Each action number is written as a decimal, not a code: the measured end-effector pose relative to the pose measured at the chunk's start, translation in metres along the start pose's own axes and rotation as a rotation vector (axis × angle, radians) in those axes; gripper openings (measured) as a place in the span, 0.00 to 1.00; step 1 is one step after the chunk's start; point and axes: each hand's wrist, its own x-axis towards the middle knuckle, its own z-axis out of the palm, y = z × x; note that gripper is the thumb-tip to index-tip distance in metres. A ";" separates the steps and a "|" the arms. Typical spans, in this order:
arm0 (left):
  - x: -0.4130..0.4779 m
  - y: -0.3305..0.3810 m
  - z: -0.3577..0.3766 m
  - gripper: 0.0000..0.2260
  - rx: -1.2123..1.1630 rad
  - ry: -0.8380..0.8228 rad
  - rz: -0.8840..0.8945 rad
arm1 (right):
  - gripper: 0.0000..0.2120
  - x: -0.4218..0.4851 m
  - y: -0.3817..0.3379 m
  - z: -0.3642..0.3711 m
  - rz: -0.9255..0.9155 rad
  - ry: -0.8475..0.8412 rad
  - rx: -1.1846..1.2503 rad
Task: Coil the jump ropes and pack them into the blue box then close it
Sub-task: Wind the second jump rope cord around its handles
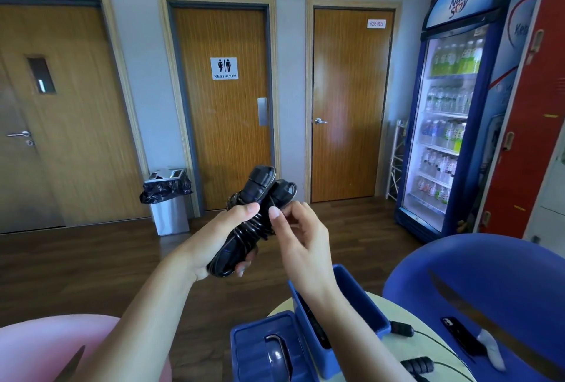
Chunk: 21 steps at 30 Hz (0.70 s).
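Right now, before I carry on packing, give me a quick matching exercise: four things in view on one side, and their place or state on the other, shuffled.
Things:
1. coiled jump rope
2. blue box
3. lid
4. loose jump rope

Places or states:
A. uncoiled on the table, right of the box
B. gripped in the left hand
C. standing open on the table
D. off, lying beside the box, handle up

Pairs: 1-B, 2-C, 3-D, 4-A.
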 end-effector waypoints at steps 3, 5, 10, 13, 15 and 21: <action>0.000 -0.001 0.007 0.33 -0.034 0.045 -0.017 | 0.18 -0.003 -0.005 0.009 0.097 0.041 0.127; 0.001 0.001 0.010 0.31 -0.038 0.060 -0.042 | 0.17 -0.004 -0.004 0.010 0.147 0.023 0.200; -0.005 0.001 0.010 0.48 -0.116 0.003 -0.037 | 0.18 -0.004 0.005 0.006 0.197 -0.122 0.433; -0.010 -0.009 0.002 0.43 -0.127 -0.019 -0.047 | 0.21 -0.004 0.015 0.002 0.168 -0.184 0.439; -0.006 -0.007 0.003 0.43 -0.122 -0.010 -0.073 | 0.21 -0.002 0.020 0.000 0.167 -0.210 0.394; -0.013 0.020 0.009 0.31 0.094 0.022 -0.028 | 0.16 0.006 0.014 -0.006 0.155 -0.116 0.366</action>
